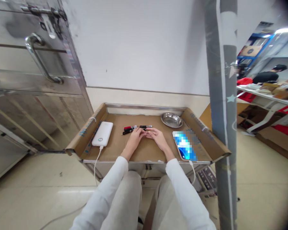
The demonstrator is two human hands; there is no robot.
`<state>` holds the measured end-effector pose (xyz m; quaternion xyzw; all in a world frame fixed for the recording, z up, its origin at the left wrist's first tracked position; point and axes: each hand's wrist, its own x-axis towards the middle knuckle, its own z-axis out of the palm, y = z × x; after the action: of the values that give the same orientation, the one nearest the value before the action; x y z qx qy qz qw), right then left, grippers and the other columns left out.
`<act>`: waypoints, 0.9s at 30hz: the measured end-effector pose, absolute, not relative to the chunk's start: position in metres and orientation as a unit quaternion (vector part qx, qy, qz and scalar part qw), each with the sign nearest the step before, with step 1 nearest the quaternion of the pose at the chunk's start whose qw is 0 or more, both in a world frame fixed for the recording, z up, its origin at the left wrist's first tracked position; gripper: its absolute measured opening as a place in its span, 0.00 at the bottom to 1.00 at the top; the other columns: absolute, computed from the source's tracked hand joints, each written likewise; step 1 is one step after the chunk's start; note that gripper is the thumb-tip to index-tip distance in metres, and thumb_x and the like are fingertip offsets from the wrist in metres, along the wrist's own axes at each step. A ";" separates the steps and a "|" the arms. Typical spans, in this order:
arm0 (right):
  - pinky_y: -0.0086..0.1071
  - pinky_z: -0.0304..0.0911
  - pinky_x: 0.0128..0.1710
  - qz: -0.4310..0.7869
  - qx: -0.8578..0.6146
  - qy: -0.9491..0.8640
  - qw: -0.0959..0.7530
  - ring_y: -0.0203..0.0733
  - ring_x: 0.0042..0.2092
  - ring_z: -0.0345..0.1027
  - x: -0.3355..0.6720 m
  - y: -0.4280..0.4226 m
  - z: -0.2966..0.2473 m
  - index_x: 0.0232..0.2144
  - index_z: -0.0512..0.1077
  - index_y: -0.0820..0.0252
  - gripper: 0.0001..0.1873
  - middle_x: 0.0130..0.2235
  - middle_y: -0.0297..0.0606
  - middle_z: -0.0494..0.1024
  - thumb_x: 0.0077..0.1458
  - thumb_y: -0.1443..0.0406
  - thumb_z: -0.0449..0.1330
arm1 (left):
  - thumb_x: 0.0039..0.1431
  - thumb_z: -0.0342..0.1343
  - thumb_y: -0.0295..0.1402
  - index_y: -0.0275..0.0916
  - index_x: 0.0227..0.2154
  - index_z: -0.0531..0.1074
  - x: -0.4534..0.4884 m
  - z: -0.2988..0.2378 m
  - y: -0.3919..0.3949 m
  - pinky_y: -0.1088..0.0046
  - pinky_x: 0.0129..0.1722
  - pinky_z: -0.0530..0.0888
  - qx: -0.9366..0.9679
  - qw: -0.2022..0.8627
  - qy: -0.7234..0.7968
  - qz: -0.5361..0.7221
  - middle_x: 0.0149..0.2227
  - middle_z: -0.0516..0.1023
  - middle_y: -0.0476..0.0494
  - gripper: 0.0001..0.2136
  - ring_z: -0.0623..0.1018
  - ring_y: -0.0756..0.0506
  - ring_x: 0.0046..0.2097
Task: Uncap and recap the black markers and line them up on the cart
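My left hand [135,138] and my right hand [157,136] meet over the middle of the cardboard-lined tray top [146,152]. Fingertips on both sides are bent and pressed together, nearly touching each other. Whatever they pinch is hidden or too small to name. Just beyond and left of my left fingers lie a red pen [129,127] and black pens [127,131], close together. Another black pen [146,126] lies crosswise right behind my fingertips, partly covered by them.
A white power bank [102,134] with a cable lies at left. At right are a phone [184,145] with a cable and a round metal bowl [172,119]. Cardboard walls edge the tray; a wrapped pole [224,127] stands beside it. Another person [266,76] is in the background.
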<state>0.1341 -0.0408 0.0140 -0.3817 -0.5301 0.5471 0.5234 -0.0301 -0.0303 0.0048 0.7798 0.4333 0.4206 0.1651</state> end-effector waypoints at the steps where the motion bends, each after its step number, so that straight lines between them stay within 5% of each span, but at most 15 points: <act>1: 0.38 0.69 0.42 0.517 -0.398 -0.542 0.529 0.41 0.38 0.74 0.134 -0.040 0.014 0.41 0.73 0.57 0.18 0.38 0.40 0.79 0.48 0.55 0.63 | 0.59 0.53 0.29 0.38 0.33 0.68 -0.030 0.005 -0.030 0.67 0.45 0.69 0.777 0.155 0.445 0.417 0.36 0.69 0.46 0.01 0.71 0.47 0.40; 10: 0.40 0.59 0.50 0.219 -0.453 -0.736 0.452 0.44 0.48 0.64 0.136 -0.026 0.005 0.38 0.74 0.51 0.10 0.44 0.38 0.73 0.52 0.65 0.57 | 0.58 0.52 0.28 0.37 0.35 0.67 -0.029 0.008 -0.028 0.62 0.46 0.67 0.760 0.020 0.541 0.359 0.38 0.68 0.41 0.03 0.69 0.42 0.43; 15: 0.41 0.57 0.48 0.109 -0.526 -0.734 0.416 0.46 0.43 0.64 0.138 -0.023 -0.001 0.33 0.72 0.56 0.06 0.39 0.41 0.69 0.55 0.64 0.55 | 0.59 0.52 0.30 0.36 0.34 0.67 -0.027 0.011 -0.022 0.62 0.45 0.66 0.757 -0.019 0.558 0.340 0.37 0.68 0.41 0.03 0.69 0.42 0.41; 21: 0.39 0.55 0.45 0.057 -0.570 -0.735 0.362 0.45 0.43 0.63 0.138 -0.026 0.000 0.35 0.74 0.54 0.12 0.37 0.41 0.71 0.59 0.61 0.51 | 0.60 0.50 0.30 0.38 0.32 0.68 -0.026 0.012 -0.021 0.62 0.44 0.66 0.765 -0.024 0.557 0.322 0.36 0.68 0.40 0.04 0.69 0.41 0.41; 27: 0.37 0.58 0.43 0.112 -0.570 -0.688 0.435 0.43 0.40 0.66 0.156 -0.041 0.000 0.37 0.74 0.56 0.14 0.37 0.40 0.73 0.58 0.62 0.49 | 0.62 0.43 0.30 0.36 0.38 0.68 -0.039 0.016 -0.045 0.59 0.44 0.65 0.703 -0.071 0.617 0.346 0.39 0.69 0.35 0.09 0.68 0.38 0.43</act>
<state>0.1559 -0.0407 0.0003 -0.5698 -0.6881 0.1120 0.4351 -0.0389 -0.0450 0.0162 0.7029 0.6172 0.3465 -0.0707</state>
